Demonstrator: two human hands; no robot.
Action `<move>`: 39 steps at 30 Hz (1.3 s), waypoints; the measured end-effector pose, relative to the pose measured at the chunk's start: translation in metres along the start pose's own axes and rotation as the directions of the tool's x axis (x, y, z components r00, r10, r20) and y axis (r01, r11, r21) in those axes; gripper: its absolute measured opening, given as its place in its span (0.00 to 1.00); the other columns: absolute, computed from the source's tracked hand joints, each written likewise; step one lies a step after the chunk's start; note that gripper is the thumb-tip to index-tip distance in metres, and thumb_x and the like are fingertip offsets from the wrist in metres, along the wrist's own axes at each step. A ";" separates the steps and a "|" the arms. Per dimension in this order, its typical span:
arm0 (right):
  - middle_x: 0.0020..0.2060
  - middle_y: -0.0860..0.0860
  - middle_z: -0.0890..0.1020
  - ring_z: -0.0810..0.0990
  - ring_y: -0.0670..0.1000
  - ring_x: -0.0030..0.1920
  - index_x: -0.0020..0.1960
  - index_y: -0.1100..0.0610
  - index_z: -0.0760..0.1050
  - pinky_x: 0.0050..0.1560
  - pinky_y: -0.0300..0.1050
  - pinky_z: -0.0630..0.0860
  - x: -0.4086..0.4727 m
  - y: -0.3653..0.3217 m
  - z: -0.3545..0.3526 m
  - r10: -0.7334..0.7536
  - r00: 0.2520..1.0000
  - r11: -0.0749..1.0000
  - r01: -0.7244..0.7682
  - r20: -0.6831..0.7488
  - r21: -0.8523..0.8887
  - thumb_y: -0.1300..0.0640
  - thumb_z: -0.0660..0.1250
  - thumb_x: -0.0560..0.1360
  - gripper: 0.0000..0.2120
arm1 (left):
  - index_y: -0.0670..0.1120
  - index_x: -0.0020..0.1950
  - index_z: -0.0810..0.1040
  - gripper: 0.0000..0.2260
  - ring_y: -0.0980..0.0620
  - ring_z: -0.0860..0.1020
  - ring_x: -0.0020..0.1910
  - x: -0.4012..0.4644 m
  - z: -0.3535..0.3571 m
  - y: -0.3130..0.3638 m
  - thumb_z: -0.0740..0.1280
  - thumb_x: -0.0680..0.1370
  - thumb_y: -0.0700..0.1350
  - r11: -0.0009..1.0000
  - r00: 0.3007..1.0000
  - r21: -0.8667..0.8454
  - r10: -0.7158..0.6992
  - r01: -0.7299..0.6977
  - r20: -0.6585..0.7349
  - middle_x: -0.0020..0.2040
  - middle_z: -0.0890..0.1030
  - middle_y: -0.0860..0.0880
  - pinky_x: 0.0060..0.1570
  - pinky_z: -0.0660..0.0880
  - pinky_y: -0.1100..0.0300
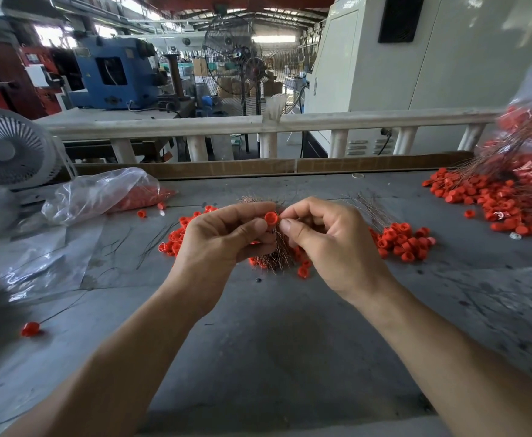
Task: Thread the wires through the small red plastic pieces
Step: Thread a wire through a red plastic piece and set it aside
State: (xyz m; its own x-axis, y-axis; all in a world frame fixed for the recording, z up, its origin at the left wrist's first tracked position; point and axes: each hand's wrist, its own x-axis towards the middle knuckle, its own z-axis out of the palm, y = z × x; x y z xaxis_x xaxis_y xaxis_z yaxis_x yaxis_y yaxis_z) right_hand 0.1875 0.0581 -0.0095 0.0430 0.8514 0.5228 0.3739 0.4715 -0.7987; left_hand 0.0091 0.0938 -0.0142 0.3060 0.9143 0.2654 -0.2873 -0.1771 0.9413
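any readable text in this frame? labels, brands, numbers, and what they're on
No text can be read anywhere in the frame.
Blue machine: a small plate near its top, too blurred to read.
Red cabinet: a pale label, too small to read.
Red plastic piece in the left hand: no visible marking.

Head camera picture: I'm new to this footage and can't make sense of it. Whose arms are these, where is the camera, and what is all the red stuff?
There is no machine at work here. The one picture comes from a camera worn on a person's head, looking forward and down at a grey workbench. The left hand pinches a small red plastic piece. The right hand pinches at it from the other side, probably feeding in a thin wire, too fine to see. Under the hands lies a bundle of wires. Loose red pieces lie beside it, a bigger pile sits far right, and a plastic bag with more lies to the left.
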 end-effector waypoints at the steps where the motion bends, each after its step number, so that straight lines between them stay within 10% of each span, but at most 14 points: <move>1: 0.33 0.52 0.82 0.81 0.52 0.36 0.44 0.52 0.83 0.38 0.45 0.78 0.000 0.000 0.000 -0.002 1.000 1.000 0.001 0.008 0.006 0.61 0.71 0.78 0.06 | 0.46 0.53 0.88 0.11 0.47 0.85 0.43 0.000 0.000 0.000 0.72 0.72 0.40 1.000 1.000 -0.002 -0.005 0.005 0.003 0.46 0.86 0.41 0.46 0.82 0.58; 7: 0.32 0.48 0.81 0.76 0.41 0.31 0.46 0.50 0.82 0.34 0.34 0.71 0.000 0.001 -0.001 0.033 0.998 0.998 -0.036 0.052 0.054 0.61 0.67 0.81 0.09 | 0.45 0.52 0.87 0.10 0.46 0.84 0.42 -0.001 0.002 0.002 0.72 0.72 0.41 1.000 1.000 0.003 0.002 -0.002 0.011 0.45 0.85 0.41 0.46 0.82 0.57; 22: 0.39 0.54 0.86 0.85 0.54 0.36 0.56 0.54 0.79 0.30 0.37 0.75 -0.001 0.006 0.004 0.198 0.961 0.929 -0.247 0.193 0.274 0.64 0.63 0.83 0.08 | 0.39 0.57 0.82 0.13 0.45 0.87 0.45 -0.003 0.004 0.006 0.70 0.73 0.40 0.997 0.999 -0.063 -0.033 0.033 0.008 0.51 0.86 0.38 0.45 0.84 0.55; 31: 0.34 0.41 0.83 0.81 0.41 0.37 0.42 0.46 0.80 0.39 0.41 0.75 0.019 0.037 -0.043 0.197 0.943 0.824 -0.308 -0.268 -0.476 0.56 0.71 0.76 0.06 | 0.38 0.55 0.82 0.13 0.42 0.86 0.49 0.001 -0.001 0.000 0.71 0.72 0.41 0.996 0.998 -0.079 -0.049 0.045 -0.046 0.50 0.86 0.38 0.49 0.84 0.54; 39: 0.36 0.40 0.83 0.82 0.45 0.38 0.38 0.45 0.81 0.41 0.43 0.78 0.015 0.050 -0.047 0.339 0.935 0.720 -0.332 -0.109 -0.609 0.53 0.77 0.73 0.07 | 0.38 0.56 0.82 0.13 0.41 0.86 0.50 0.001 -0.003 -0.001 0.72 0.73 0.41 0.997 0.998 -0.064 -0.052 0.050 -0.043 0.51 0.86 0.37 0.49 0.84 0.54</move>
State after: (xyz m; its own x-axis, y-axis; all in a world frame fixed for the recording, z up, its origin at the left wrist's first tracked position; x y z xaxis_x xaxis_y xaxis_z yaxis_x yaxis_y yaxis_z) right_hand 0.2505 0.0839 -0.0271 0.2675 0.9305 0.2503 0.8194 -0.0830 -0.5671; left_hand 0.0071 0.0964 -0.0155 0.2815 0.9370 0.2066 -0.3292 -0.1080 0.9381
